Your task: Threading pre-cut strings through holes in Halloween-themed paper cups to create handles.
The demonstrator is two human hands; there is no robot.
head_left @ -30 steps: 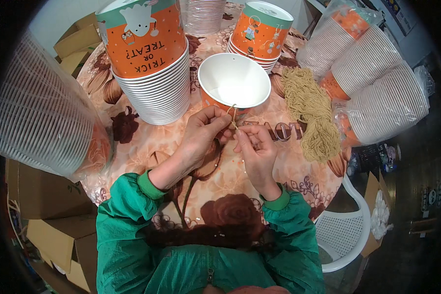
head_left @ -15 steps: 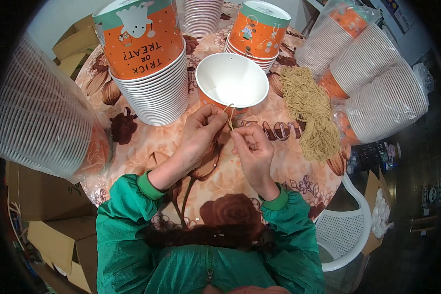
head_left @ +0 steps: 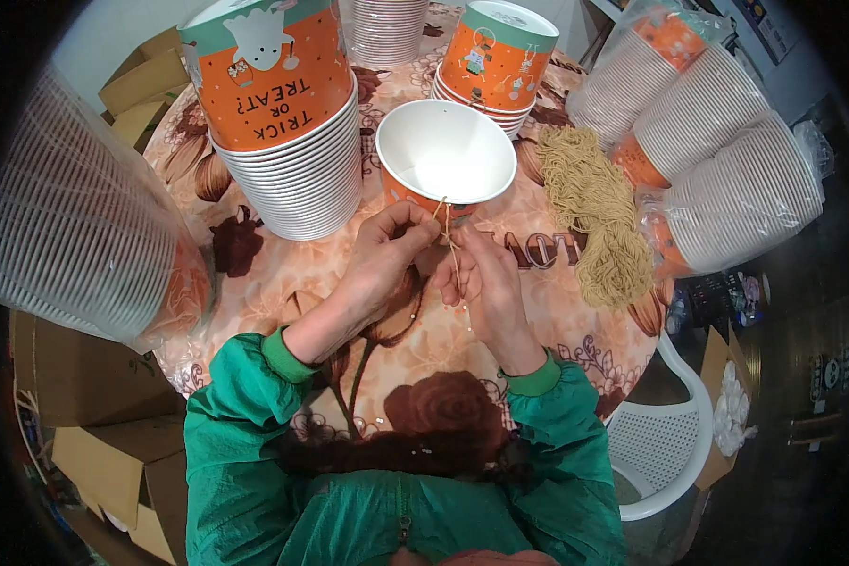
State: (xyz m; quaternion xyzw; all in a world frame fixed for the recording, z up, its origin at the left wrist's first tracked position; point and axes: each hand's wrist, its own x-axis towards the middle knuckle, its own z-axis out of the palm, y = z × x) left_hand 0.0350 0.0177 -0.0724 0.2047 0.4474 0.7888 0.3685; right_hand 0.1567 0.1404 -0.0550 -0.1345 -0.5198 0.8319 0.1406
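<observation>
One left hand (head_left: 387, 250) pinches string (head_left: 447, 219) (right hand (head_left: 491, 288), loosely curled, touches it).

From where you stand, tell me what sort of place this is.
Likely a small, home-like workroom: stacked orange buckets and a hank of tan cord sit on a flowered tablecloth, with open cardboard boxes at left.

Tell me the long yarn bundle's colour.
The long yarn bundle is tan, best seen in the head view.
</observation>
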